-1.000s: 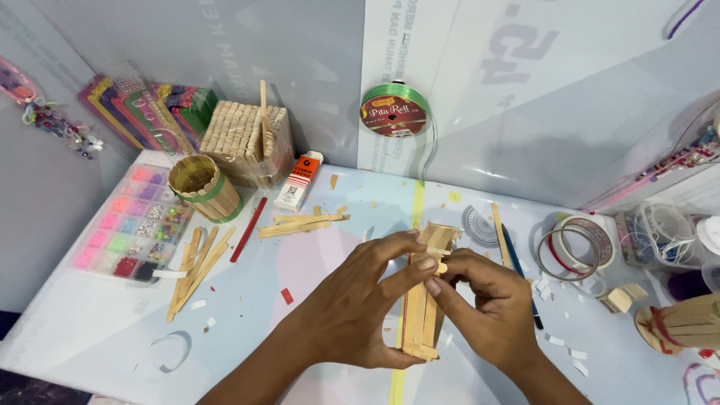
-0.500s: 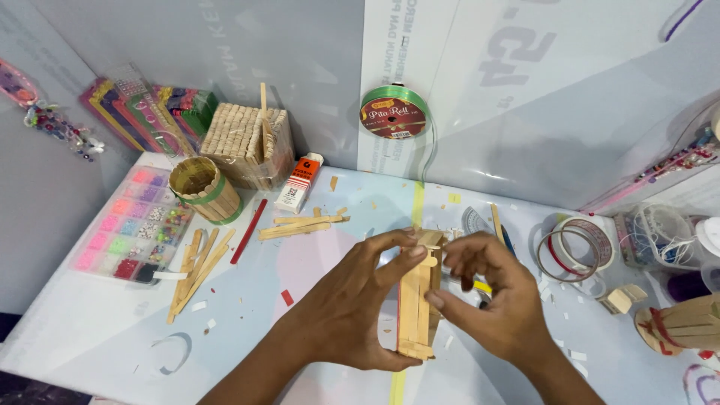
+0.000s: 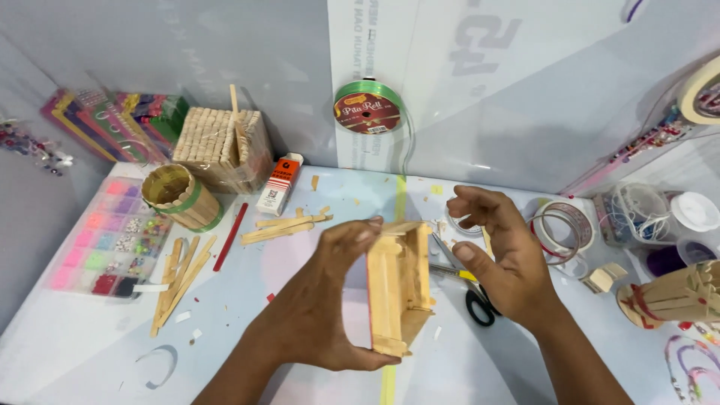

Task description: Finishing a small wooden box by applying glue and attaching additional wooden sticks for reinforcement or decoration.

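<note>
Left hand (image 3: 319,307), forearm entering from the lower edge, curled in a C-shaped grip: thumb low, fingertips (image 3: 365,227) high, palm turned to the right. Right hand (image 3: 499,259), forearm entering from the lower right, open and unloaded, fingers loosely spread and curved, palm facing left toward the other hand.

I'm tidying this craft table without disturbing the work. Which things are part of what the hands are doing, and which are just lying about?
In hand:
- stick-built piece, gripped by the left hand
- right hand, open beside it, apart from it

Lying about:
- scissors
- loose sticks
- bead box
- green ribbon roll
- tape rolls
- orange-capped bottle
- small stick-walled cup
</note>
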